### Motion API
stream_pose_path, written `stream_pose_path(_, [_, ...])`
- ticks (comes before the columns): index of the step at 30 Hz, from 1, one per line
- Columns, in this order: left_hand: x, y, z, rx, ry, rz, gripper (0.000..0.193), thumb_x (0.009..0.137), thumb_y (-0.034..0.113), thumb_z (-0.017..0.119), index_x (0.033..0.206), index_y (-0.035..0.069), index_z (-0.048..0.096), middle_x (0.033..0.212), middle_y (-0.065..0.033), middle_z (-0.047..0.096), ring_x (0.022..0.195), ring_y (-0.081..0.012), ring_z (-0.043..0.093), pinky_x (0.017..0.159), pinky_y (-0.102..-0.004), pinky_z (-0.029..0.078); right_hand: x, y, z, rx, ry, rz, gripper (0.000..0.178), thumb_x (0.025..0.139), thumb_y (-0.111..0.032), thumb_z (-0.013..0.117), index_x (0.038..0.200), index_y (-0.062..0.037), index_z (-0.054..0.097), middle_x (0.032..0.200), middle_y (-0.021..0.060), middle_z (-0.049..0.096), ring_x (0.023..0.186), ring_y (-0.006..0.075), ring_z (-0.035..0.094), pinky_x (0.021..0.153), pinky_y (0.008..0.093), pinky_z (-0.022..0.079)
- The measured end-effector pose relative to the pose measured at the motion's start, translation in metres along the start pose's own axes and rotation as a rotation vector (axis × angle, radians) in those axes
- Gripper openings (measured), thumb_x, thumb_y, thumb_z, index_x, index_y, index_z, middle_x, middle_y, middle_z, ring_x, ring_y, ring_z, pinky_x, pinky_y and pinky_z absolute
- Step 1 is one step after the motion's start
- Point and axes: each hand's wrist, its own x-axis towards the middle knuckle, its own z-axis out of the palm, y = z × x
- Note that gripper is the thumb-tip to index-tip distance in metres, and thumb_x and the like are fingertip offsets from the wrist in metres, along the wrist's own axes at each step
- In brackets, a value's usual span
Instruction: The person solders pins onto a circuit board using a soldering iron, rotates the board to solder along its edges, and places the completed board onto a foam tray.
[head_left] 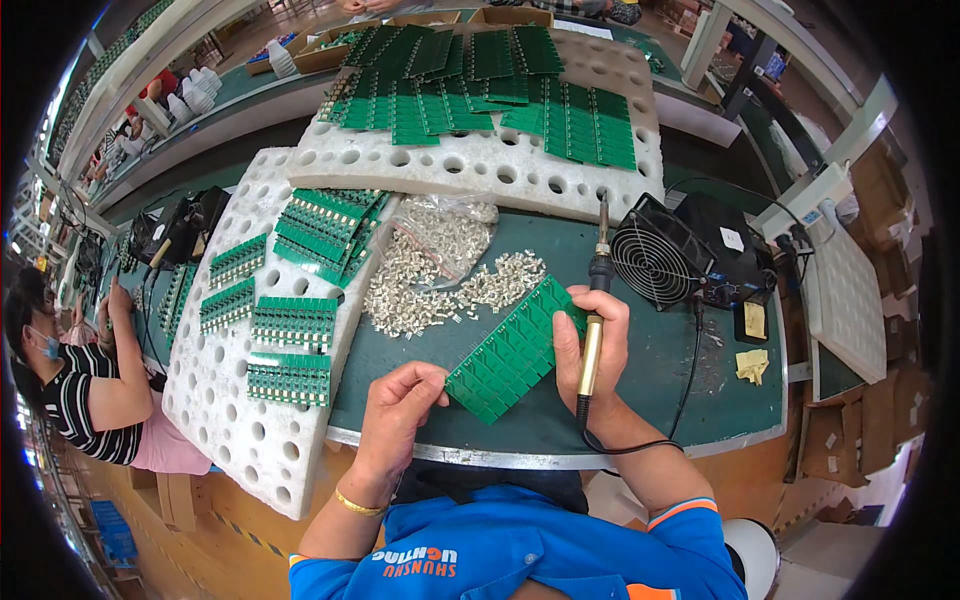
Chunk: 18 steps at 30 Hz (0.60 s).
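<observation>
A green circuit board panel (508,352), divided into many small boards, is held tilted above the bench's front edge. My left hand (396,408) pinches its lower left corner between thumb and fingers. At the panel's right end, my right hand (612,338) grips the edge. That same hand also holds a soldering iron (591,362) with a gold-coloured handle, its tip pointing up and away from the panel. Just beyond the panel lie loose piles of small whitish metal-and-plastic connectors (405,298), beside an open clear plastic bag (448,232) of the same parts.
Many green panels (590,125) overlap on a white foam board (330,165) at the back. Another foam board (225,400) at left carries panels with parts fitted (290,378). A black fan (655,250) and yellow sponge (754,322) stand right; the iron's cord (690,385) loops by my forearm. A co-worker (100,390) sits at left.
</observation>
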Motion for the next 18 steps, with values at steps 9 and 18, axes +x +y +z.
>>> stream_pose_path(9, [-0.0048,0.0031,0.0035,0.110,0.016,0.183,0.018,0.093,0.020,0.060,0.091,0.003,0.066,0.074,0.0024,0.059,0.061,-0.0013,0.042,0.052,-0.0169,0.029,0.0001,0.0019,0.0018,-0.009,0.008,-0.043,0.027,0.087,-0.002,0.064,0.108,-0.0008,0.048,0.101,0.0186,0.061,0.077,0.0219,0.060,0.070,0.0320,0.049])
stream_pose_path(18, [-0.0102,0.0026,-0.0008,0.225,0.043,0.222,0.015,0.094,0.014,0.059,0.093,-0.001,0.064,0.079,0.0006,0.060,0.075,-0.0055,0.051,0.068,-0.0188,0.041,-0.0004,0.0005,0.0013,0.002,0.007,-0.048,0.026,0.087,-0.003,0.064,0.108,-0.0015,0.048,0.101,0.0195,0.061,0.079,0.0240,0.060,0.072,0.0327,0.049])
